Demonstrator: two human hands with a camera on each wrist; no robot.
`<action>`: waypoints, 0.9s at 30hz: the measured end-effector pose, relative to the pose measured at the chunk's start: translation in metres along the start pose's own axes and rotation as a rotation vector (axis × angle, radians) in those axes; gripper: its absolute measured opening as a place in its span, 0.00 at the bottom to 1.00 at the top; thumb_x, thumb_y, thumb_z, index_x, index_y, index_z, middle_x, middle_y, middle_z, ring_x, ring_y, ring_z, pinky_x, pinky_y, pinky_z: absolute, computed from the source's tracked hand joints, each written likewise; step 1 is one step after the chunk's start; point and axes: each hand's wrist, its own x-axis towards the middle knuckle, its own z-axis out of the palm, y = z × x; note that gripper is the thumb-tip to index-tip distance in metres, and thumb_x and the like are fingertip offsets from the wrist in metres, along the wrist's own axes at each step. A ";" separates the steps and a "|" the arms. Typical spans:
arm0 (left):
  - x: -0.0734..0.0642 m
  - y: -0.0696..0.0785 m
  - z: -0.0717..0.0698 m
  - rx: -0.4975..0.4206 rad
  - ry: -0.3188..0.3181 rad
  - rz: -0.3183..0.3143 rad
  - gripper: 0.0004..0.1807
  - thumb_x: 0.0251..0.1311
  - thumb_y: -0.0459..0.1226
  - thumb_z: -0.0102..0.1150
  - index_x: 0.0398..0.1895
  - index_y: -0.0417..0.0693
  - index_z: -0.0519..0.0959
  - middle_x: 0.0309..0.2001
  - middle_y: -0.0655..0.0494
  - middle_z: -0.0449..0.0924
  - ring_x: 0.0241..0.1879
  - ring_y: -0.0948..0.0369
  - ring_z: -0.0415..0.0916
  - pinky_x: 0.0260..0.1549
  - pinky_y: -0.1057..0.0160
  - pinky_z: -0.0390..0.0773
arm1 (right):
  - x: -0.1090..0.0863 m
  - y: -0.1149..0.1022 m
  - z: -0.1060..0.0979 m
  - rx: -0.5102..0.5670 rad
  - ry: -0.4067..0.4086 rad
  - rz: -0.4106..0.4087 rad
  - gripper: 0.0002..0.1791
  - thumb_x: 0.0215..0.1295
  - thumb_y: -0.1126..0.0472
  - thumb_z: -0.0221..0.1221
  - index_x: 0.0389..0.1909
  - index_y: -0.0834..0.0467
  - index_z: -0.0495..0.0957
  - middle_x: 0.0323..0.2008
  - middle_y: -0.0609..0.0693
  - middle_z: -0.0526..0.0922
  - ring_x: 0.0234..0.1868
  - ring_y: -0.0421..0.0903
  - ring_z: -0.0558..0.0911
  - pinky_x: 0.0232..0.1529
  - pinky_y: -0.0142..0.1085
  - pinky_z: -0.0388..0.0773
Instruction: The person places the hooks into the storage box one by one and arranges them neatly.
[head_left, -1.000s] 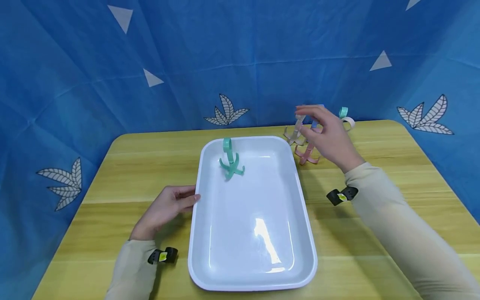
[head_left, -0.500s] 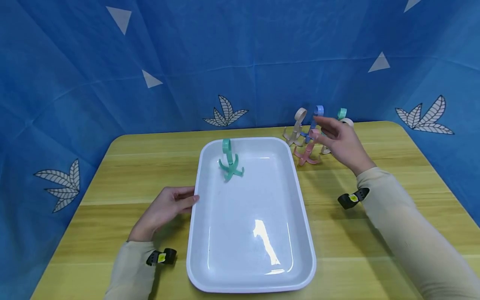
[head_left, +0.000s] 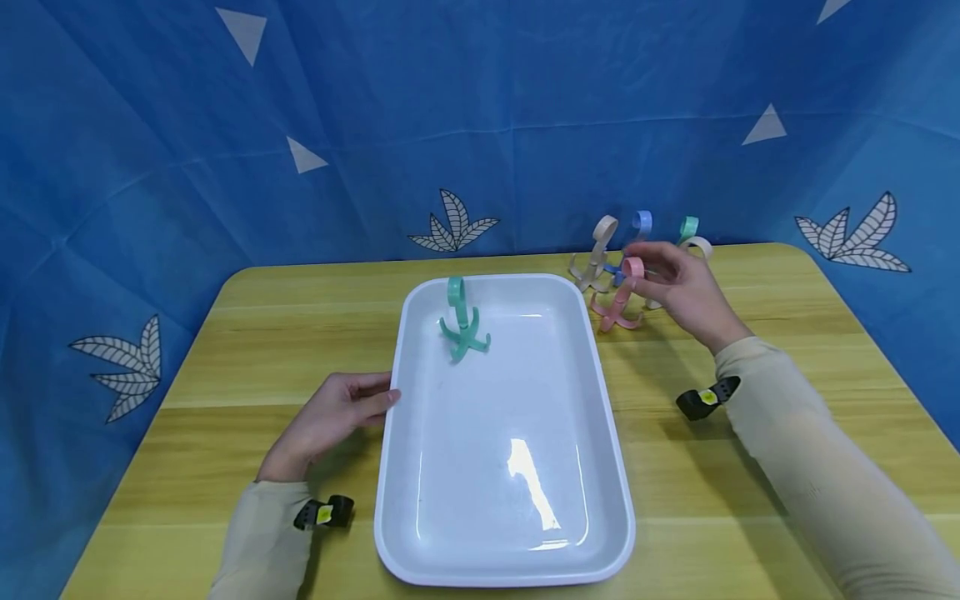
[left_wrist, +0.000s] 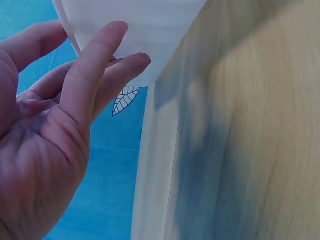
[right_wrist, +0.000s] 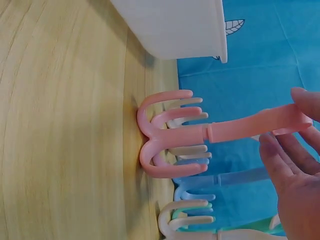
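My left hand [head_left: 330,421] holds the left rim of the white tray [head_left: 495,425], its thumb at the rim and fingers against the outer wall [left_wrist: 145,30]. Inside the tray, at the far left, a green four-pronged hanging hook [head_left: 463,335] leans with its loop at the rim. Beyond the tray's far right corner, a pink hanging hook [right_wrist: 175,135] stands prongs down on the table. My right hand [head_left: 686,296] pinches the pink hook's top loop between thumb and fingers; part of the loop is hidden by the fingers in the right wrist view.
Behind the pink hook stand a beige hook [head_left: 597,250], a blue hook [head_left: 642,222], a green hook [head_left: 688,227] and a white hook [head_left: 702,245], partly hidden by the hand. The wooden table [head_left: 300,333] ends at a blue patterned cloth [head_left: 375,100].
My right hand has moved from above the beige hook rightward and down to the pink hook's loop, and its fingers have closed there. My left hand stays at the tray.
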 end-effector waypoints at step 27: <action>0.000 0.000 -0.002 0.048 -0.006 -0.001 0.27 0.68 0.40 0.60 0.64 0.31 0.72 0.58 0.37 0.76 0.50 0.49 0.80 0.45 0.56 0.83 | -0.009 -0.009 -0.005 -0.059 0.026 -0.008 0.23 0.69 0.57 0.62 0.62 0.60 0.73 0.58 0.54 0.76 0.58 0.48 0.76 0.51 0.25 0.75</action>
